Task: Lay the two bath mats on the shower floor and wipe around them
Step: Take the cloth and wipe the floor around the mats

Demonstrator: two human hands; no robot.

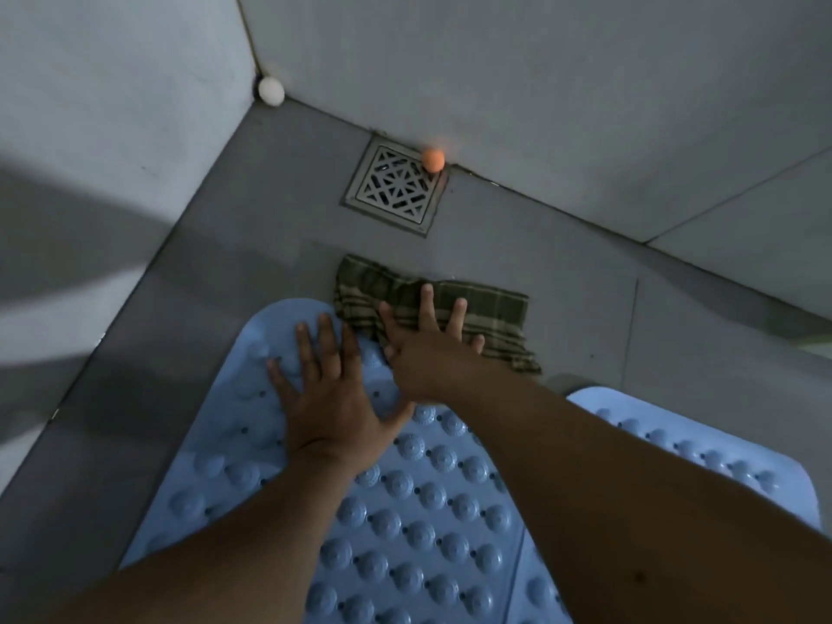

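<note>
Two blue studded bath mats, left mat (405,511) and right mat (702,448), flat on the grey shower floor (189,344) | left hand (328,398) spread, pressing the left mat | right hand (427,349) spread flat on checked cloth (490,317) just beyond the mats | I see steel drain grate (392,184) farther, orange ball (433,159) at its corner, white ball (270,91) in wall corner
</note>
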